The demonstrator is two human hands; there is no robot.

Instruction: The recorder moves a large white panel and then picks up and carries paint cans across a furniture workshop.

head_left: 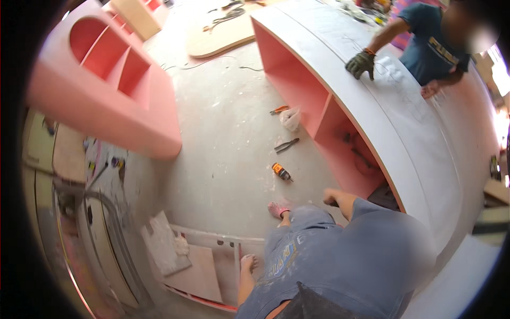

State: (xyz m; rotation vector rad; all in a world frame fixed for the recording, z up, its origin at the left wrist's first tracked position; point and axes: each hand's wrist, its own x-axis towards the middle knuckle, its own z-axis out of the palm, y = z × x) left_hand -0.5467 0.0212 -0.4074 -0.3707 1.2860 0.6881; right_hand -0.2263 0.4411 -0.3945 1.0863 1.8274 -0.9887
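Note:
My left hand (248, 261) is low in the picture, fingers curled, beside a crosspiece of a pale, pink-edged frame (204, 232); what it holds, if anything, is hidden. My right hand (332, 197) is closed in front of the open side of a long cabinet (297, 80), pink inside with a white top. Whatever is in that hand does not show clearly. An orange and black cordless drill (281, 171) lies on the floor ahead, with dark pliers (287, 145), a white plastic bag (290, 119) and an orange-handled tool (279, 110) farther off.
A co-worker (435, 48) leans over the cabinet top at the far right, one gloved hand (361, 64) flat on it. Left stands a pink shelf unit (154, 106) with an arched opening. A wooden board (223, 40) with cables lies at the back. Dark items (383, 196) sit inside the cabinet.

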